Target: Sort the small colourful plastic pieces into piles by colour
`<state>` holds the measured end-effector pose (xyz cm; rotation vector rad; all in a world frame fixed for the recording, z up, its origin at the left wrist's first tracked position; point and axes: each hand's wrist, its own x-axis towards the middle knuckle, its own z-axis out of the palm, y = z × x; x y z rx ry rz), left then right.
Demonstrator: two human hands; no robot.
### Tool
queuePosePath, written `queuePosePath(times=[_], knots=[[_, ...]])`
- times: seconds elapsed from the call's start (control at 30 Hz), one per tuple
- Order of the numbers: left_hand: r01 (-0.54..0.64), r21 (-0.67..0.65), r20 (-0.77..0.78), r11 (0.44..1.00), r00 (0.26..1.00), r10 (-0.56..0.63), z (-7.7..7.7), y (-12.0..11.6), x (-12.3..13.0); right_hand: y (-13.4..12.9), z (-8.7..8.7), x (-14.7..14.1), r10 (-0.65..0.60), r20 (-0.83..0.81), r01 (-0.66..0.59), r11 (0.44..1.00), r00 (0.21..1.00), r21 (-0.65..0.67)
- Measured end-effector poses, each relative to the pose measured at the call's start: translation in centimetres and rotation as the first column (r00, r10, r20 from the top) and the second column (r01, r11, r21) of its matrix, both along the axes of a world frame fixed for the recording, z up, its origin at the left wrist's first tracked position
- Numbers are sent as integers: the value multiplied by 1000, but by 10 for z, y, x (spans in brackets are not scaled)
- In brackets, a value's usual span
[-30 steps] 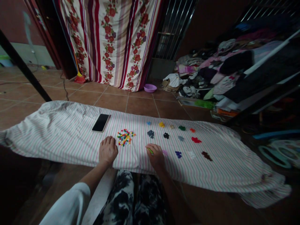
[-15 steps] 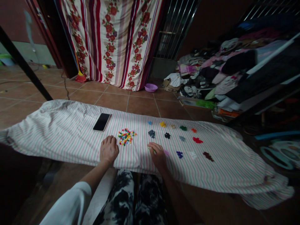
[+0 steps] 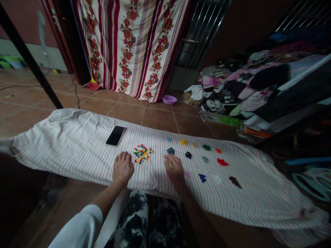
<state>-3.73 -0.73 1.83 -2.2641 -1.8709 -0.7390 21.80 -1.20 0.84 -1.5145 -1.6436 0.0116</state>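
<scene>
My left hand (image 3: 123,167) rests palm down on the striped cloth (image 3: 85,155), its fingers lying on the fabric just left of a mixed heap of small coloured pieces (image 3: 142,154). Nothing shows in it. To the right of that heap, my right hand (image 3: 175,169) hovers low with thumb and fingers pinched together; whatever lies between them is too small to make out. Close by its fingertips is a dark grey pile (image 3: 170,151). A pink pile (image 3: 187,174) is partly hidden beside that hand. Black pieces (image 3: 188,155) and purple pieces (image 3: 202,177) lie further right.
More single-colour piles spread rightward, among them red (image 3: 222,162), brown (image 3: 235,182), green (image 3: 206,147) and yellow (image 3: 183,142). A phone (image 3: 116,135) lies at the left on the cloth. Beyond are a purple basin (image 3: 169,100) and heaped clothes (image 3: 240,82).
The view has shifted slightly, so the scene sits lower and further right. A light green piece seen at my right fingers before no longer shows clearly. My left hand stays beside the mixed heap.
</scene>
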Motion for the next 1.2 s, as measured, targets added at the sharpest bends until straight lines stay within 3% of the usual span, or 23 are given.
queuePosePath(times=[0.2, 0.57, 0.83, 1.2], knots=[[-2, -1, 12, 1000, 1000, 2, -2, 1, 0, 23, 10, -52, 193, 46, -190, 980, 980, -54], [12, -15, 19, 1000, 1000, -12, -1, 2, -1, 57, 8, -99, 270, 165, -244, 957, 949, -159], [9, -24, 5, 1000, 1000, -9, -1, 2, -1, 64, 6, -111, 254, 226, -207, 955, 941, -212], [5, 6, -14, 1000, 1000, -5, 0, 0, 0, 56, 16, -109, 275, 215, -227, 948, 937, -221]])
